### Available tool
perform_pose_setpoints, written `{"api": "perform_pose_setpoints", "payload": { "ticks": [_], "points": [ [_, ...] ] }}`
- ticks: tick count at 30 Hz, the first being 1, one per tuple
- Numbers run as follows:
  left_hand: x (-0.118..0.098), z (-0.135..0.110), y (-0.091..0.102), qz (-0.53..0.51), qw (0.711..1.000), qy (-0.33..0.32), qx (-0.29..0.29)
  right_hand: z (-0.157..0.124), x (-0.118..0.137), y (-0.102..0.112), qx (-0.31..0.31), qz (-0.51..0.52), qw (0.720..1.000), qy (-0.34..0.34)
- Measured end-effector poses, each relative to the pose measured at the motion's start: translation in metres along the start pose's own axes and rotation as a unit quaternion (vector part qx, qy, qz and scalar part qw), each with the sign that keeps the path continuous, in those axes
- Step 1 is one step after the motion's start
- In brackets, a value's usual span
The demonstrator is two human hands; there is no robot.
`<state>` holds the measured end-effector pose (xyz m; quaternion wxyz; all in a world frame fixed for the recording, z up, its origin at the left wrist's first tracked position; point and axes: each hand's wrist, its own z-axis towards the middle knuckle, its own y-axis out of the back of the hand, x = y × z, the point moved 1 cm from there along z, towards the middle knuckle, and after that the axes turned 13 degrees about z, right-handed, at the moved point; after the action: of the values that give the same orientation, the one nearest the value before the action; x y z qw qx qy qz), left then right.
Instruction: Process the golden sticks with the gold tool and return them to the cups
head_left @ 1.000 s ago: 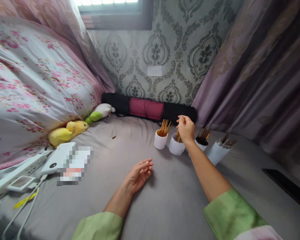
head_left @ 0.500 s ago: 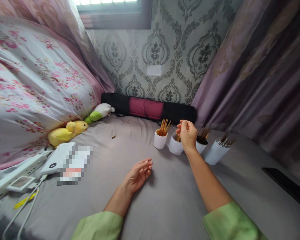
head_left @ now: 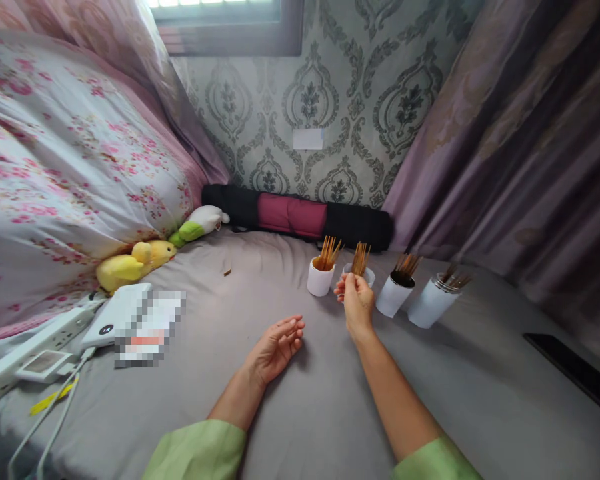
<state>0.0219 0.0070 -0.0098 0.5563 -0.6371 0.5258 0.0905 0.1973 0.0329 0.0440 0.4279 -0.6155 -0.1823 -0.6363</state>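
My right hand [head_left: 359, 305] is in front of the second cup [head_left: 369, 275] from the left, hiding most of it. Its thumb and fingers are pinched together; whatever they may hold does not show. Thin wooden sticks [head_left: 361, 259] stand upright in that cup. To the left is a white cup [head_left: 321, 280] with orange-brown sticks [head_left: 329, 252]. On the right stand a third white cup [head_left: 394, 298] with dark-tipped sticks and a taller white jar [head_left: 433, 305] with more sticks. My left hand [head_left: 277, 350] rests on the grey sheet, palm sideways, its fingers loosely curled and apart.
A black and maroon roll [head_left: 293, 217] lies along the wall. A small brown piece [head_left: 227, 272] is on the sheet [head_left: 220, 400]. Plush toys [head_left: 130, 263], a power bank [head_left: 117, 317] and a power strip [head_left: 40, 353] are at left. A dark flat object [head_left: 575, 373] lies at right.
My right hand has moved down and left, from above the cups toward me, uncovering the third cup and the sticks in the second. My left hand has stayed in place.
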Motion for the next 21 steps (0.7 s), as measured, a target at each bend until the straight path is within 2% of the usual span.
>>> {"api": "perform_pose_setpoints", "payload": {
  "ticks": [6, 12, 21],
  "points": [
    [0.0, -0.001, -0.001, -0.005, 1.0, -0.001, 0.001, -0.012, -0.035, 0.004, 0.004, -0.045, 0.997, -0.06],
    [0.0, 0.0, -0.001, -0.005, 1.0, -0.001, 0.002, -0.016, -0.061, 0.012, 0.018, -0.107, 0.993, -0.041],
    [0.0, 0.004, -0.001, -0.014, 1.0, 0.002, 0.007, -0.029, -0.061, 0.012, 0.083, -0.218, 0.972, 0.024]
  ]
}}
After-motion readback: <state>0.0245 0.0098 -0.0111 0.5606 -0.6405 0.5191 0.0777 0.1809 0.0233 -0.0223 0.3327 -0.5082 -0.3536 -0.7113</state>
